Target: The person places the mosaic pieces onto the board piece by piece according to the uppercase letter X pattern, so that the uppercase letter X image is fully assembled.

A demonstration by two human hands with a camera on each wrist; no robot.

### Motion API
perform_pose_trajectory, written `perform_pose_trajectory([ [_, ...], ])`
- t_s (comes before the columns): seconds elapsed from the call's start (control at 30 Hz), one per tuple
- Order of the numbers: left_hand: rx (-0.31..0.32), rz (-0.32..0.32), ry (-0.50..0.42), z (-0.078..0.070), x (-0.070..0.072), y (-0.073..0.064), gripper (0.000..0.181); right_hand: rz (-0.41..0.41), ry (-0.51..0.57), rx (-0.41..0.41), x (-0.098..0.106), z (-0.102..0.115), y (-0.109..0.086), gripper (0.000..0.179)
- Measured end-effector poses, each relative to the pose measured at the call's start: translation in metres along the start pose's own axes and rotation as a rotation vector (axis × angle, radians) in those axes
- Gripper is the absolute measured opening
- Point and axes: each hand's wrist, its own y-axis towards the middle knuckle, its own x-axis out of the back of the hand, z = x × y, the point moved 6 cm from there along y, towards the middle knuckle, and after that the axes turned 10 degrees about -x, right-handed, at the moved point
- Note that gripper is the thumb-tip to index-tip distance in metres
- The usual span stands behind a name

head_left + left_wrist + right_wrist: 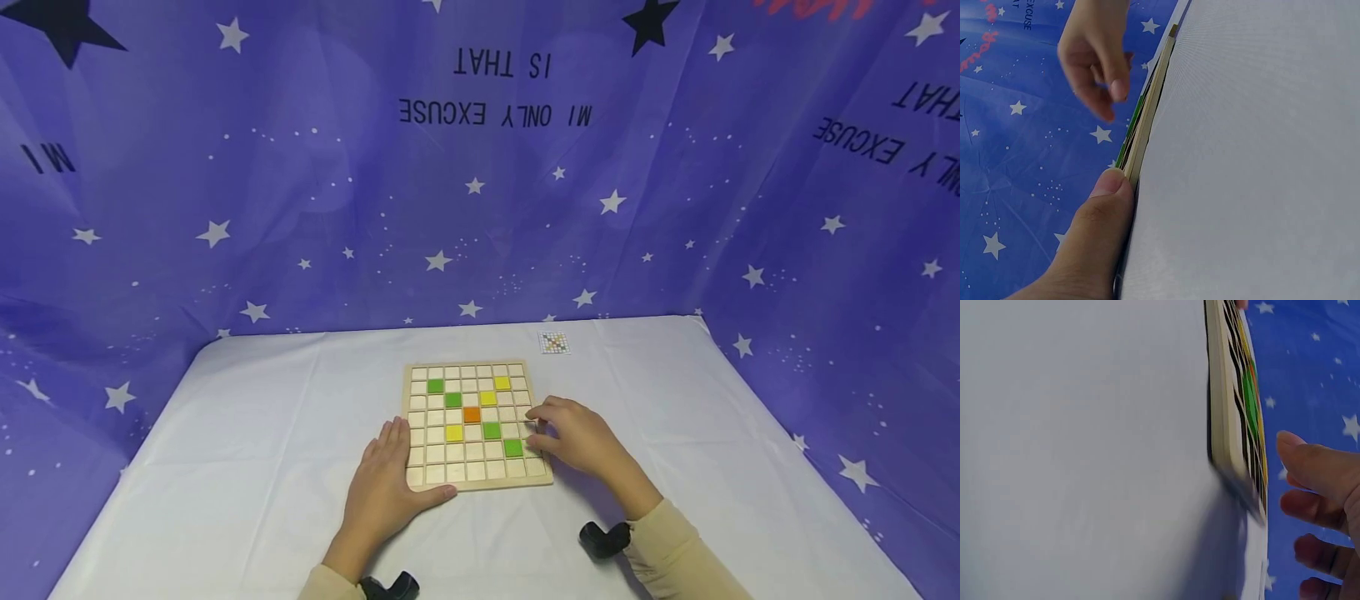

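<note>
A square wooden grid board (455, 475) lies on the white table, most of its cells pale wood. Several green tiles (513, 448), 3 yellow tiles (453, 432) and one orange tile (471, 414) form crossing diagonals on it. My left hand (384, 487) rests along the board's left side, fingers straight. Its thumb (1100, 209) presses the near edge in the left wrist view. Over the board's right edge hovers my right hand (573, 432), its fingers loosely bent. In the right wrist view the thumb (1316, 464) stands apart from the fingers, and no held piece is visible.
A small card (554, 342) printed with a coloured grid pattern lies beyond the board's far right corner. White cloth (285, 467) covers the table. A purple starry curtain (465, 225) rises behind it and along the sides. Black wrist devices (604, 541) sit near both sleeves.
</note>
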Motion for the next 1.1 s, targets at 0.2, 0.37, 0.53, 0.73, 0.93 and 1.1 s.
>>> perform_pose_trajectory([
  [0.2, -0.004, 0.001, 0.011, 0.002, -0.001, 0.0, 0.138, 0.017, -0.04, -0.058, 0.009, -0.032, -0.013, 0.041],
  [0.37, -0.005, 0.004, 0.009, 0.002, -0.003, 0.001, 0.139, 0.04, -0.097, -0.093, 0.014, -0.052, -0.027, 0.045],
  [0.53, -0.009, 0.002, 0.005, 0.001, -0.002, 0.001, 0.137, 0.035, -0.113, -0.114, 0.013, -0.063, -0.04, 0.038],
  [0.73, -0.006, -0.001, 0.005, 0.001, 0.0, 0.001, 0.137, 0.013, -0.08, -0.115, 0.013, -0.065, -0.042, 0.024],
  [0.93, 0.002, 0.003, 0.005, 0.002, -0.001, 0.001, 0.138, 0.003, -0.137, -0.069, 0.008, -0.061, -0.04, 0.02],
  [1.1, -0.001, 0.003, -0.002, 0.001, -0.001, 0.001, 0.137, -0.005, -0.119, -0.06, 0.004, -0.047, -0.034, 0.024],
])
